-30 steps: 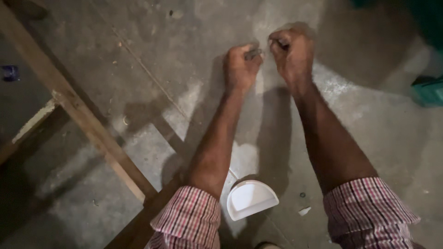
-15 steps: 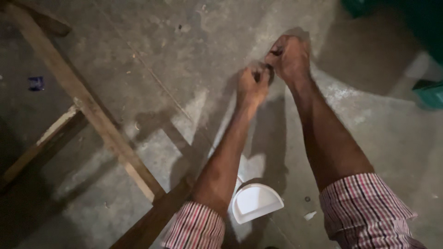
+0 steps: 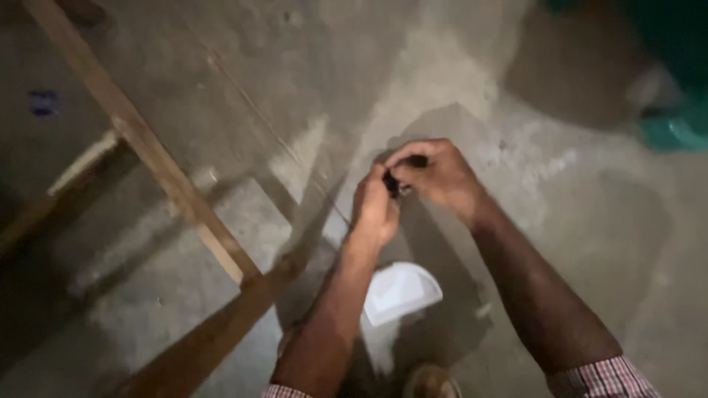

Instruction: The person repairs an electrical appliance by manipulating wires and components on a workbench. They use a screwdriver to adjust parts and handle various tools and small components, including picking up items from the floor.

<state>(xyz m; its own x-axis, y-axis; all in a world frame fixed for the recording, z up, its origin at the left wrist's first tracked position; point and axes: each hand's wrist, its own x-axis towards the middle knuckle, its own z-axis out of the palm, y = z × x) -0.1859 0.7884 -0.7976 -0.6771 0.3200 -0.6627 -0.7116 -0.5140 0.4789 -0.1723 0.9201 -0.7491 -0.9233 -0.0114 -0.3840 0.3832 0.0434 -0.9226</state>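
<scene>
A wooden frame (image 3: 158, 173) lies left of the hands (image 3: 409, 188), a plastic piece (image 3: 400, 292) below them.

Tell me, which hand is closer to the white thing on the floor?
Left. The left hand is right above the white piece in the picture. The right hand is farther up and to the side, pinching a small dark object with the left.

A rough grey concrete floor (image 3: 221, 110) fills the view, stained and patchy, with paler smears toward the far middle. The light is dim; dark shadows fall across the near middle. A wooden beam (image 3: 140, 140) runs from the far left toward the near middle, and a second plank (image 3: 214, 335) meets it and runs on to the near edge. A white scoop-shaped piece (image 3: 402, 291) lies on the floor nearby. A green object (image 3: 675, 125) sits at the far right. A small blue thing (image 3: 44, 102) lies at the left.
</scene>
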